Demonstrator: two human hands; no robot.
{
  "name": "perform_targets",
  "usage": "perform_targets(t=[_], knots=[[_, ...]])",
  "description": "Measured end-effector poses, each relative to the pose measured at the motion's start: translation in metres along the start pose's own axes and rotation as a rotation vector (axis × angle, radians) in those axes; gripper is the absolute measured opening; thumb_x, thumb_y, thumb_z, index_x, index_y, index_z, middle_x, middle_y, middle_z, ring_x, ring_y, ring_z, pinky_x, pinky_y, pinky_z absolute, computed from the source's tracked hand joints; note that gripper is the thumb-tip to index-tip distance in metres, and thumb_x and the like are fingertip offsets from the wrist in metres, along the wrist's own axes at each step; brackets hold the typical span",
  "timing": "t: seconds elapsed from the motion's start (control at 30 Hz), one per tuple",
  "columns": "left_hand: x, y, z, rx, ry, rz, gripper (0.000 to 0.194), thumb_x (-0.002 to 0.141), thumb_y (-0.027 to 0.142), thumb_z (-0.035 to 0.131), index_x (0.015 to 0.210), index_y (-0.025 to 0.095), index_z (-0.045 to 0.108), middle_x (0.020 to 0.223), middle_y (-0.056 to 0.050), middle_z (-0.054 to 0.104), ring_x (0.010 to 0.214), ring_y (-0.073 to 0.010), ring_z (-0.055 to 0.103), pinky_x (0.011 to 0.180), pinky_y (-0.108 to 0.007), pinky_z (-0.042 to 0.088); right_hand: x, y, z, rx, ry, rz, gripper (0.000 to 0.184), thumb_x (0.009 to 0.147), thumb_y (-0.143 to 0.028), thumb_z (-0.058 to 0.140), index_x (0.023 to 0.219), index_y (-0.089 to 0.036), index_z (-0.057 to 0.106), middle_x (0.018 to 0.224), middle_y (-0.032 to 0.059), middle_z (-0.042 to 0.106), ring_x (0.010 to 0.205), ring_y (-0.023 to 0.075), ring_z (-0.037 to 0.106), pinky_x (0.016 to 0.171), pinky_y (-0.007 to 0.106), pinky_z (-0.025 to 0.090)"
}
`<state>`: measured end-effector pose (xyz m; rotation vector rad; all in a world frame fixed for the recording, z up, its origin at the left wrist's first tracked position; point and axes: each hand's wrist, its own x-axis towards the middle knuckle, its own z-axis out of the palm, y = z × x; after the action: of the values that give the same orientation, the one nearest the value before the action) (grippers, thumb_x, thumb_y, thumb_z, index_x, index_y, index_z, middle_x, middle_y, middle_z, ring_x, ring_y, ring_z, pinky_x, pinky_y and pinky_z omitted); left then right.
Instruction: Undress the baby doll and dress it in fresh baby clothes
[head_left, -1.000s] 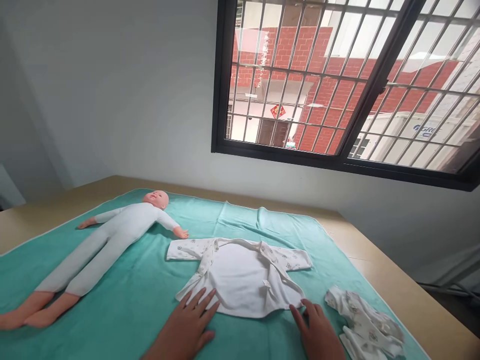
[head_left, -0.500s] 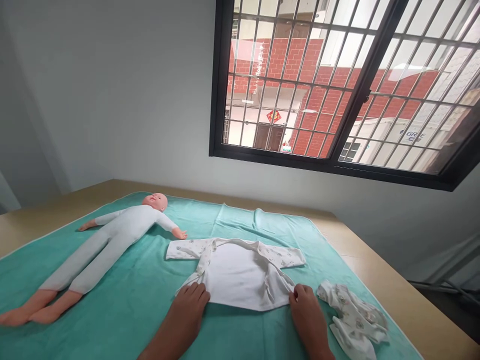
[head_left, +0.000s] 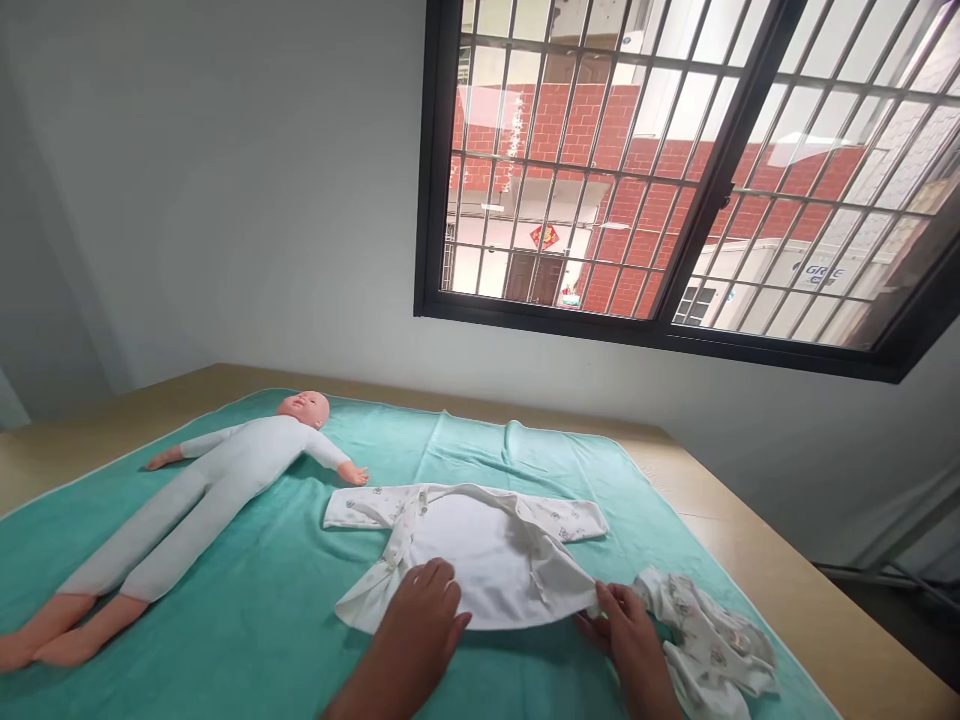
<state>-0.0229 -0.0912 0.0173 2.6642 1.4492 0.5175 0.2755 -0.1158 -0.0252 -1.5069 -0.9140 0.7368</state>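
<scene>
The fingers of the right hand are together on the lower right corner of a small white shirt, pinching its edge. The left hand lies over the shirt's lower left part, fingers curled and the thumb apart; from where I stand, I can't tell whether they grip any cloth. The shirt is spread open in the lower middle of the frame, its sleeves reaching out to either side. Just beside the right hand, at lower right, sits a bunched printed garment. A doll in a white bodysuit lies slantwise at left, one arm stretched near the shirt's left sleeve. All of it rests on a green blanket over a wooden surface, with a barred window at upper right.
</scene>
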Motion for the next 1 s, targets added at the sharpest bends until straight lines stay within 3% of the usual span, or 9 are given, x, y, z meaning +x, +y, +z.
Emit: perform_targets(t=[0.1, 0.2, 0.37, 0.47, 0.6, 0.7, 0.8, 0.87, 1.0], knots=[[0.026, 0.025, 0.02, -0.117, -0.026, 0.097, 0.026, 0.094, 0.027, 0.048, 0.114, 0.019, 0.063, 0.139, -0.011, 0.055, 0.131, -0.0293, 0.047, 0.109, -0.047, 0.041, 0.0, -0.004, 0.005, 0.144, -0.032, 0.128, 0.03, 0.074, -0.051, 0.063, 0.073, -0.024, 0.05, 0.099, 0.0071, 0.069, 0.083, 0.0246, 0.07, 0.067, 0.036, 0.059], [0.048, 0.043, 0.044, -0.229, -0.115, 0.19, 0.042, 0.096, 0.035, 0.045, 0.135, 0.019, 0.051, 0.146, -0.011, 0.049, 0.137, -0.0289, 0.041, 0.115, -0.047, 0.036, -0.003, -0.011, 0.005, 0.062, 0.062, 0.038, 0.03, 0.068, -0.045, 0.066, 0.077, -0.023, 0.049, 0.123, 0.0111, 0.063, 0.096, 0.0287, 0.068, 0.077, 0.039, 0.058], [0.069, 0.059, 0.062, -0.285, -0.175, 0.381, 0.042, 0.099, 0.037, 0.038, 0.14, 0.03, 0.045, 0.149, -0.005, 0.046, 0.14, -0.0326, 0.035, 0.113, -0.057, 0.033, -0.013, -0.026, 0.006, -0.293, 0.188, -0.366, 0.016, 0.077, -0.03, 0.049, 0.09, -0.022, 0.055, 0.116, 0.0132, 0.062, 0.11, 0.0303, 0.059, 0.097, 0.046, 0.046], [0.071, 0.067, 0.066, -0.295, -0.144, 0.435, 0.038, 0.098, 0.036, 0.041, 0.136, 0.033, 0.049, 0.139, -0.005, 0.056, 0.135, -0.0295, 0.041, 0.113, -0.054, 0.031, -0.023, -0.027, 0.014, -0.389, 0.066, -0.561, 0.019, 0.081, -0.019, 0.042, 0.09, -0.023, 0.058, 0.11, 0.0118, 0.064, 0.105, 0.026, 0.061, 0.092, 0.04, 0.049], [0.071, 0.069, 0.075, -0.319, -0.065, 0.51, 0.033, 0.095, 0.028, 0.05, 0.127, 0.03, 0.055, 0.127, -0.004, 0.063, 0.127, -0.0255, 0.049, 0.116, -0.053, 0.026, -0.033, -0.013, 0.021, -0.507, -0.116, -0.715, 0.025, 0.085, -0.015, 0.046, 0.098, -0.026, 0.064, 0.1, 0.0064, 0.07, 0.091, 0.0229, 0.066, 0.08, 0.034, 0.052], [0.072, 0.056, 0.074, -0.315, -0.036, 0.422, 0.02, 0.083, 0.016, 0.058, 0.098, 0.024, 0.067, 0.099, -0.002, 0.071, 0.102, -0.0221, 0.062, 0.105, -0.043, 0.041, -0.037, -0.003, 0.018, -0.51, -0.186, -0.746, 0.023, 0.088, -0.017, 0.05, 0.104, -0.027, 0.064, 0.101, 0.0043, 0.071, 0.094, 0.0211, 0.067, 0.082, 0.031, 0.053], [0.07, 0.029, 0.06, -0.313, 0.035, 0.232, 0.03, 0.069, 0.0, 0.049, 0.083, 0.02, 0.065, 0.089, -0.003, 0.07, 0.089, -0.0198, 0.063, 0.085, -0.034, 0.05, -0.037, -0.007, 0.012, -0.504, -0.275, -0.652, 0.016, 0.092, -0.022, 0.05, 0.102, -0.026, 0.062, 0.097, 0.0026, 0.07, 0.091, 0.0179, 0.067, 0.081, 0.026, 0.053], [0.067, 0.004, 0.047, -0.302, 0.097, 0.123, 0.036, 0.068, -0.003, 0.043, 0.085, 0.021, 0.064, 0.093, -0.003, 0.069, 0.092, -0.0192, 0.062, 0.083, -0.032, 0.049, -0.034, -0.02, 0.012, -0.521, -0.347, -0.577, 0.013, 0.094, -0.027, 0.048, 0.098, -0.025, 0.061, 0.092, 0.0018, 0.069, 0.085, 0.0169, 0.066, 0.078, 0.026, 0.053], [0.062, -0.053, 0.03, -0.088, 0.164, -0.099, 0.034, 0.083, 0.006, 0.043, 0.107, 0.022, 0.061, 0.123, -0.006, 0.061, 0.116, -0.0234, 0.054, 0.094, -0.038, 0.045, -0.016, -0.055, 0.033, -0.662, -0.416, -0.483, 0.016, 0.095, -0.032, 0.045, 0.102, -0.024, 0.058, 0.097, 0.0034, 0.066, 0.086, 0.0179, 0.063, 0.076, 0.029, 0.05]])
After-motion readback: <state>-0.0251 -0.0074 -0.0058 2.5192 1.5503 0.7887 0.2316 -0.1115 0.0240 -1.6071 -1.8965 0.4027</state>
